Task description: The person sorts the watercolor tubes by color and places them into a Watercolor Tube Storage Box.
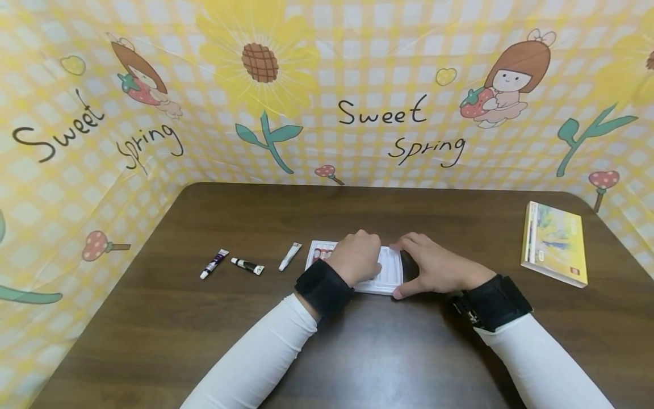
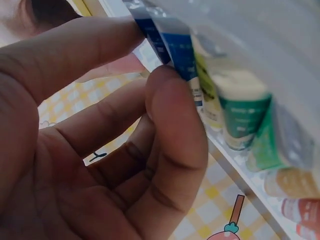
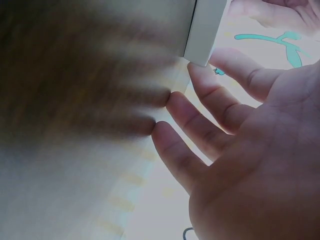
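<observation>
White sleeves [image 1: 258, 355] nearest; left hand [image 1: 359, 257] curls at dark-blue paint tube [image 2: 154, 41], grip unclear. White tray [image 1: 392, 271] runs left-right beneath, right hand [image 1: 443, 266] spread at its right end.

Taking the tray [image 1: 391, 268] as clock centre, we log three loose tubes [image 1: 247, 266] on the table [image 1: 434, 358] at nine o'clock, a row of tubes [image 2: 244, 115] inside the tray, and a book stack [image 1: 556, 244] at three, beyond the right hand [image 1: 441, 266].
</observation>
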The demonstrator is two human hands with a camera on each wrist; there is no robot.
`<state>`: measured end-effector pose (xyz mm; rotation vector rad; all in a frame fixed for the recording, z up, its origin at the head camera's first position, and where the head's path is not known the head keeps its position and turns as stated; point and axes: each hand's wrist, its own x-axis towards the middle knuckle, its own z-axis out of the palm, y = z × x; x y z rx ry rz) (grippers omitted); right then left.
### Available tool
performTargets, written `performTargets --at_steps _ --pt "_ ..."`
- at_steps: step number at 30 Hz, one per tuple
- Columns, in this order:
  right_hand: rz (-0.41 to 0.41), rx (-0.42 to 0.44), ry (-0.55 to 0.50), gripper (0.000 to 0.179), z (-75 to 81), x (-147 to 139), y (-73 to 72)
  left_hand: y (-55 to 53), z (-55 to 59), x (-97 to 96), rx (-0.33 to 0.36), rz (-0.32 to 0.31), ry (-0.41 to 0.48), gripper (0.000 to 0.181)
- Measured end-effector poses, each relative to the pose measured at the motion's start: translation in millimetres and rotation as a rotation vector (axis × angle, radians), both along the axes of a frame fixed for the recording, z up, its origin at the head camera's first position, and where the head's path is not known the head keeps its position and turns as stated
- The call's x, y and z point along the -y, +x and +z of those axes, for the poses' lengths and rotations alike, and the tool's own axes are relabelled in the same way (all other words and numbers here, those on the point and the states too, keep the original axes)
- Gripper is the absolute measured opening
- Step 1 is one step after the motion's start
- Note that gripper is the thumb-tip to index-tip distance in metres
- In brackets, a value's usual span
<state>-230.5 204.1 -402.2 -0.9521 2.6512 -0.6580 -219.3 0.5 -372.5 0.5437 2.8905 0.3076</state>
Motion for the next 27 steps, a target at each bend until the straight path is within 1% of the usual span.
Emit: performTargets --at_steps 5,8,13,16,22,27 --pt "-0.006 0.006 0.003 0.09 1.0 -0.3 1.3 0.4 -0.2 0.6 0.014 -0.007 0.0 0.023" --pt "-0.004 -0.006 -0.002 0.09 0.8 -0.9 1.4 0.5 0.3 1.4 0.013 -0.018 -0.002 0.024" --pt "0.002 -0.028 -0.01 0.089 -0.7 -0.7 1.2 0.8 0.5 1.5 -0.01 -0.037 -0.018 0.025" --pt "-0.003 -0.023 -0.009 0.089 -0.7 -0.6 1.2 0.9 1.0 0.6 -0.012 -0.04 -0.021 0.025" --pt "-0.003 -0.015 -0.003 0.089 0.4 -1.5 1.4 0.4 1.7 0.9 0.002 -0.028 -0.007 0.024" --pt "0.002 -0.014 0.0 0.089 0.4 -1.3 1.6 1.4 4.9 5.4 0.024 -0.02 0.02 0.025"
